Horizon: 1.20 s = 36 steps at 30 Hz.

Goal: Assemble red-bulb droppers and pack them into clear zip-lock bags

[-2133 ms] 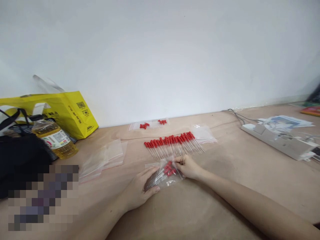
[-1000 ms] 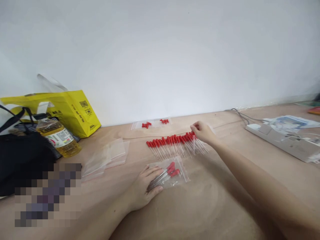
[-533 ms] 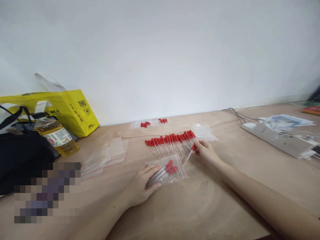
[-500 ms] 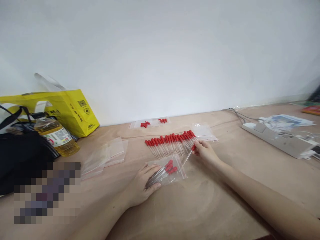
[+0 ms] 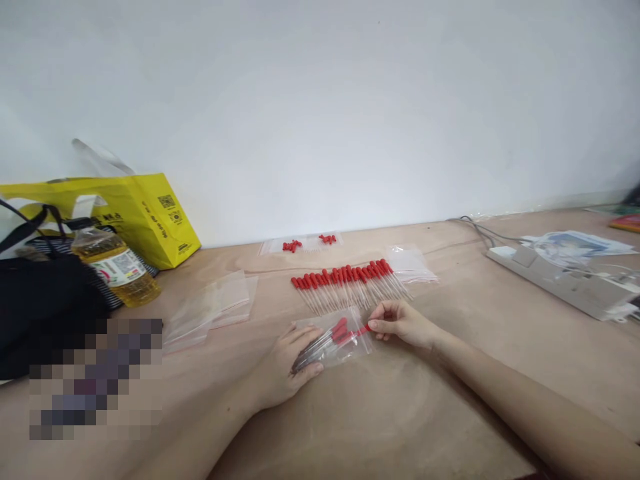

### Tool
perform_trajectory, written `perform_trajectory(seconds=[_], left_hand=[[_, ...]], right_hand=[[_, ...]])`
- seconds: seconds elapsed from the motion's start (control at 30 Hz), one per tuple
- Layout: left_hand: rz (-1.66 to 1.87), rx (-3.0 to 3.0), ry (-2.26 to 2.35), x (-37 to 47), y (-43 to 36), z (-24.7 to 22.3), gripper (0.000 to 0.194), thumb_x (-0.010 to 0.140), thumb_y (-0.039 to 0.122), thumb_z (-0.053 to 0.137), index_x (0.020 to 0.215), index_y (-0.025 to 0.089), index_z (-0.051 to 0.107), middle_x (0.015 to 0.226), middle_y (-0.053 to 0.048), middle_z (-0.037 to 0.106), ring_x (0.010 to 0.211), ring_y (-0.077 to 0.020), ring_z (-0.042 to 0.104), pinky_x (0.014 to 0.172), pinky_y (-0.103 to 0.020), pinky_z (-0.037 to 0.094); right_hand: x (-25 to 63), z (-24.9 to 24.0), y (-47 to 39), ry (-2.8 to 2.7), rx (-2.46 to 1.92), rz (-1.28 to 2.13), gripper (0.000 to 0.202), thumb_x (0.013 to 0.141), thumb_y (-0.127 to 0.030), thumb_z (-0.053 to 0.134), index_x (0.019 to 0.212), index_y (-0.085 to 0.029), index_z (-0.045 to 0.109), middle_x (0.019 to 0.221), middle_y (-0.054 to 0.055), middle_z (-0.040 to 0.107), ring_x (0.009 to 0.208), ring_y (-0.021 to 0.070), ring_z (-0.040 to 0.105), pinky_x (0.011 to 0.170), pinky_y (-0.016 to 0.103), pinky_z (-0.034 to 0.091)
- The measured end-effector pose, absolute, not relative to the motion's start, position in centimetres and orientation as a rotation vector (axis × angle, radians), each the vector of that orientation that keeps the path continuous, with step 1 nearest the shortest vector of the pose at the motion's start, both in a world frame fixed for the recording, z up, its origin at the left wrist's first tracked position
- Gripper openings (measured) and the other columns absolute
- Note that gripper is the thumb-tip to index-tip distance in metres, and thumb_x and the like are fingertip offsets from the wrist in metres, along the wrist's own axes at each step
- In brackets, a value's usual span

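Observation:
My left hand (image 5: 295, 357) curls round the closed end of a clear zip bag (image 5: 330, 363) lying on the table, its fingers on top and its thumb along the near side. Inside the bag are several glass droppers with red rubber bulbs (image 5: 340, 327). At the bag's mouth, my right hand (image 5: 395, 323) pinches the red bulb of one more dropper (image 5: 363, 329), whose glass stem points left into the bag. Just beyond lies a slanted row of loose droppers (image 5: 345, 283), red bulbs away from me.
Flat zip bags (image 5: 215, 307) lie to the left, another stack (image 5: 410, 263) behind right. Filled bags (image 5: 305, 245) rest by the wall. At left are an oil bottle (image 5: 120, 270), a yellow bag (image 5: 170, 220) and a black bag (image 5: 45, 313); at right, a power strip (image 5: 555, 280).
My right hand has moved from the right end of the row toward me, bringing the dropper to the bag's mouth, its stem now inside. My left hand stays on the bag.

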State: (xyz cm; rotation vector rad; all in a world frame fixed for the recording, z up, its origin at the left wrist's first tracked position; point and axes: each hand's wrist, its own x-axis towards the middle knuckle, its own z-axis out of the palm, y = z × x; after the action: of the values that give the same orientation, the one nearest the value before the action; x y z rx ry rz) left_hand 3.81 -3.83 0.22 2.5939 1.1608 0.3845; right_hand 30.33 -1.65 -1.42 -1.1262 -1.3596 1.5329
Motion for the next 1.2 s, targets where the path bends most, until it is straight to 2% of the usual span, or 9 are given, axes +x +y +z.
perform_trajectory(seconds=[0.17,0.4,0.6,0.77,0.83,0.9,0.97,1.1,1.2], left_hand=[[0.379,2.603,1.162,3.8,-3.9,0.3,0.048,0.080,0.038,0.046,0.124,0.020,0.039,0.125,-0.009,0.049,0.117,-0.0229,0.042,0.102,-0.048,0.024],[0.356,2.585,1.168,3.9,-4.0,0.5,0.047,0.080,0.039,0.046,0.122,0.019,0.042,0.126,-0.009,0.048,0.117,-0.0234,0.042,0.102,-0.049,0.023],[0.388,2.573,1.133,3.7,-3.8,0.2,0.047,0.079,0.037,0.048,0.123,0.020,0.042,0.125,-0.008,0.049,0.117,-0.0229,0.042,0.103,-0.048,0.023],[0.421,2.569,1.140,3.7,-3.8,0.3,0.046,0.079,0.037,0.048,0.122,0.020,0.043,0.124,-0.009,0.050,0.116,-0.0231,0.043,0.102,-0.048,0.025],[0.428,2.572,1.145,3.8,-3.9,0.4,0.046,0.079,0.037,0.049,0.121,0.019,0.044,0.123,-0.009,0.050,0.117,-0.0236,0.042,0.102,-0.048,0.026],[0.440,2.573,1.143,3.8,-3.9,0.4,0.046,0.078,0.037,0.050,0.120,0.018,0.044,0.123,-0.009,0.051,0.118,-0.0235,0.041,0.101,-0.047,0.028],[0.454,2.574,1.141,3.8,-3.9,0.4,0.046,0.078,0.036,0.050,0.120,0.019,0.044,0.122,-0.009,0.051,0.118,-0.0230,0.041,0.101,-0.046,0.029],[0.454,2.576,1.142,3.7,-4.0,0.4,0.045,0.078,0.036,0.050,0.121,0.021,0.043,0.123,-0.008,0.050,0.118,-0.0226,0.041,0.101,-0.047,0.028],[0.438,2.562,1.137,3.7,-4.1,0.5,0.045,0.079,0.037,0.049,0.121,0.021,0.043,0.123,-0.008,0.050,0.118,-0.0226,0.041,0.102,-0.047,0.026]], right_hand=[[30.2,-1.8,-1.6,-1.563,-1.109,1.536,0.030,0.058,-0.036,0.072,0.074,-0.012,0.062,0.057,-0.002,0.057,0.045,0.0046,0.047,0.041,0.017,0.038],[28.9,-2.0,-1.6,-1.777,-1.120,1.443,0.024,0.061,-0.035,0.068,0.071,-0.013,0.064,0.053,-0.004,0.053,0.037,0.0023,0.037,0.033,0.014,0.028],[27.1,-2.1,-2.1,-1.736,-1.195,1.158,0.018,0.064,-0.029,0.065,0.061,-0.014,0.056,0.054,-0.002,0.054,0.046,0.0052,0.045,0.041,0.015,0.034],[28.1,-1.9,-1.4,-1.774,-1.223,1.207,0.017,0.067,-0.032,0.060,0.070,-0.015,0.057,0.061,-0.001,0.058,0.045,0.0070,0.048,0.040,0.017,0.035],[29.4,-1.1,0.1,-1.796,-1.302,1.015,0.018,0.069,-0.032,0.057,0.072,-0.015,0.059,0.065,0.001,0.060,0.051,0.0088,0.051,0.045,0.019,0.038],[30.9,0.1,2.3,-1.834,-1.478,0.654,0.018,0.072,-0.031,0.053,0.070,-0.015,0.061,0.068,0.002,0.062,0.057,0.0105,0.054,0.054,0.020,0.041],[32.2,1.2,4.9,-1.874,-1.766,0.260,0.019,0.075,-0.031,0.050,0.078,-0.018,0.064,0.075,0.003,0.063,0.067,0.0131,0.057,0.062,0.022,0.042],[33.3,2.1,9.2,-1.811,-1.956,0.084,0.030,0.073,-0.035,0.051,0.094,-0.019,0.065,0.099,0.011,0.058,0.087,0.0233,0.056,0.072,0.031,0.041],[33.0,1.5,10.7,-1.845,-1.970,0.103,0.030,0.068,-0.039,0.056,0.089,-0.020,0.067,0.103,0.011,0.056,0.089,0.0250,0.056,0.075,0.033,0.040]])
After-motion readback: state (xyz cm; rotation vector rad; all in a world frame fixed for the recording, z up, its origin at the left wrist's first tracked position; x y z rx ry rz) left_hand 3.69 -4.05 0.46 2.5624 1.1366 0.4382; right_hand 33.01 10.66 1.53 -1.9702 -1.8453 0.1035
